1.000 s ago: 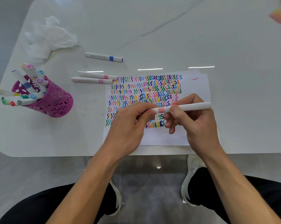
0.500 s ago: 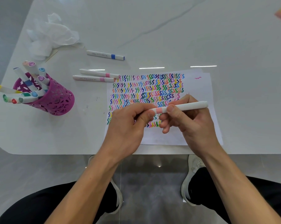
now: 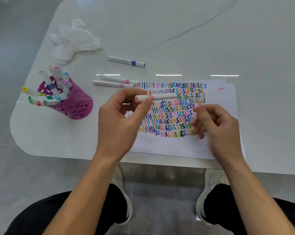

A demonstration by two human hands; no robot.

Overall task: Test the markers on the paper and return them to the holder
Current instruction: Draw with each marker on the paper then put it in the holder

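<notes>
Marker with a pink band (image 3: 160, 96) is sitting pinched in my left hand (image 3: 119, 122) above the scribbled paper (image 3: 219, 102). My right hand (image 3: 216, 126) is hovering nearby, fingers loose and blurred. At the left, the purple holder (image 3: 77, 106) is holding a bunch of capped markers (image 3: 53, 78), their barrel print unreadable.

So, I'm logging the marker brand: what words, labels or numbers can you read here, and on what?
Nothing is legible.
Blue-banded marker: dark print along the barrel, too small to read.
Lower pink-banded marker: faint print, blurred.
Marker caps in the purple holder: end marks too small to read.
Paper: coloured squiggles only, no words.
</notes>
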